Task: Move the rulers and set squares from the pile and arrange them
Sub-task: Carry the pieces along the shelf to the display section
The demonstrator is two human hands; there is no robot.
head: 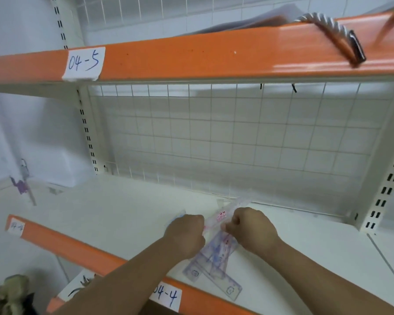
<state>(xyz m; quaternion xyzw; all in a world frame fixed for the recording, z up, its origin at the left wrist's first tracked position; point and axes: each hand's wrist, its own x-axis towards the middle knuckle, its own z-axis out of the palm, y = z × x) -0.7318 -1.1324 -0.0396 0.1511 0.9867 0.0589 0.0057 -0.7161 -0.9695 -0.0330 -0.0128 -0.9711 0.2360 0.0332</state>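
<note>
Gripping 1 pink ruler [221, 216], left hand [185, 235] and right hand [251, 230] seemingly begin sorting; pile [212, 263] beneath lies unarranged.

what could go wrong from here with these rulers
The pile lies right at the shelf's orange front edge; a nudge from a forearm might slide pieces off. The left hand and right hand both grip the pink ruler; pulling against each other could bend or snap it.

Shop or stockroom: indicated by white metal shelving with orange front rail [191, 55], handwritten paper location label "04-5" [84, 62], white wire-grid back panel [237, 142] and slotted cream upright [87, 133].
</note>
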